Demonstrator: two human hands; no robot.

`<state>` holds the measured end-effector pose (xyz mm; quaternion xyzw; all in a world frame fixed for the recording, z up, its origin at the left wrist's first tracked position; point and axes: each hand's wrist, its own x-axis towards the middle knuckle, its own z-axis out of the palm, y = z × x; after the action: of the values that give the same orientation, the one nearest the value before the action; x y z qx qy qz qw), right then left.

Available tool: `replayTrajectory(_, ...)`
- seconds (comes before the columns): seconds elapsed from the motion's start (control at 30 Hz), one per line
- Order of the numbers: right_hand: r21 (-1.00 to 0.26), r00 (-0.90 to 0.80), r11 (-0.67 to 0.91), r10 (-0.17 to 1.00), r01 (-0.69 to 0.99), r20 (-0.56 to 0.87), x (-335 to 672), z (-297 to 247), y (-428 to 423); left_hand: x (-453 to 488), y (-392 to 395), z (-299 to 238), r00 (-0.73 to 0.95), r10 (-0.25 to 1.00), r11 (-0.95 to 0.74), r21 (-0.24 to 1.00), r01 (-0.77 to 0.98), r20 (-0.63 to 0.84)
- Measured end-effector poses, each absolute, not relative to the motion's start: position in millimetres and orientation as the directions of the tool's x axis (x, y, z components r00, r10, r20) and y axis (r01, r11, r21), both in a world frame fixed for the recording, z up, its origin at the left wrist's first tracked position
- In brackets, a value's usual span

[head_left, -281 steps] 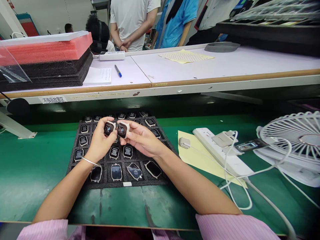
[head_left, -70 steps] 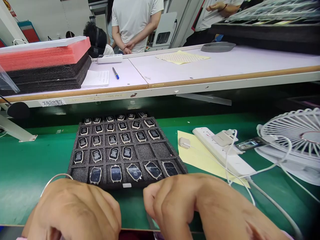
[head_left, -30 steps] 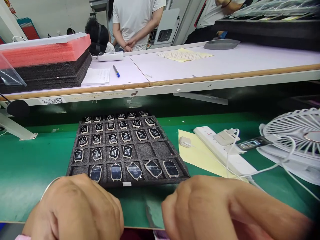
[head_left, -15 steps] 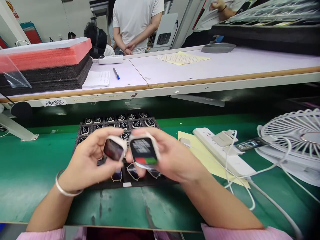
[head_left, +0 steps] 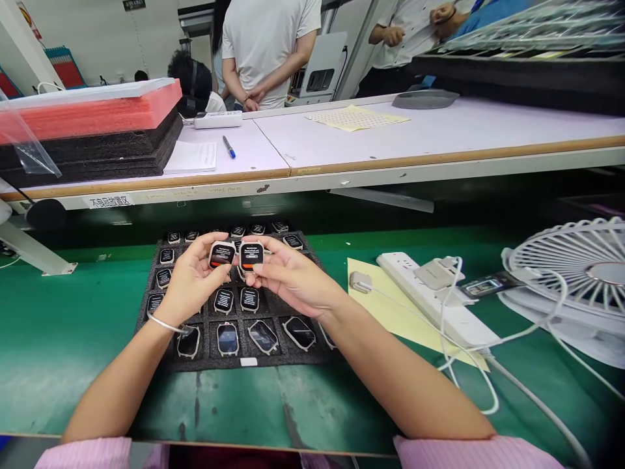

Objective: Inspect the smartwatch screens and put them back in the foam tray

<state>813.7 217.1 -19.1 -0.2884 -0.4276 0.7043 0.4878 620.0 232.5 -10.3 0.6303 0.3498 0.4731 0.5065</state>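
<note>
My left hand (head_left: 191, 281) grips a white smartwatch body (head_left: 221, 255) with a lit screen. My right hand (head_left: 291, 280) holds a second lit smartwatch body (head_left: 251, 255) right beside it. Both are held side by side above a black foam tray (head_left: 166, 357) on the green mat. The tray's pockets hold several more watch bodies (head_left: 227, 338), some with lit text screens, some dark. A silver bangle circles my left wrist.
A yellow sheet (head_left: 390, 306), a white power strip (head_left: 430, 306) with cables and a white fan (head_left: 576, 273) lie to the right. A raised shelf (head_left: 439, 124) behind carries stacked foam (head_left: 88, 130), paper and a pen. People stand beyond the shelf.
My hands came up from near the table's front edge, each holding a watch body, and moved out over the tray. The screens now face me side by side.
</note>
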Motion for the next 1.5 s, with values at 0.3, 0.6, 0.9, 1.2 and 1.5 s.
replayTrajectory(0.3, -0.908, -0.304, -0.117, 0.953, -0.402, 0.012, 814, -20, 218, 626, 225, -8, 0.356, 0.921, -0.136, 0.987, -0.083, 0.157)
replayTrajectory(0.6, -0.907, -0.307, -0.103, 0.951, -0.409, 0.031, 813, -22, 219, 628, 225, -10, 0.357, 0.917, -0.147, 0.983, -0.114, 0.179)
replayTrajectory(0.9, -0.915, -0.301, -0.091, 0.953, -0.392, 0.034, 811, -21, 218, 630, 224, -11, 0.336, 0.924, -0.156, 0.982, -0.109, 0.184)
replayTrajectory(1.2, -0.915, -0.284, -0.089, 0.958, -0.393, 0.029, 811, -20, 219, 630, 224, -11, 0.355, 0.918, -0.127, 0.980, -0.153, 0.175)
replayTrajectory(1.5, -0.929, -0.286, -0.070, 0.957, -0.364, 0.040, 812, -19, 217, 631, 225, -13, 0.322, 0.925, -0.176, 0.979, -0.107, 0.201)
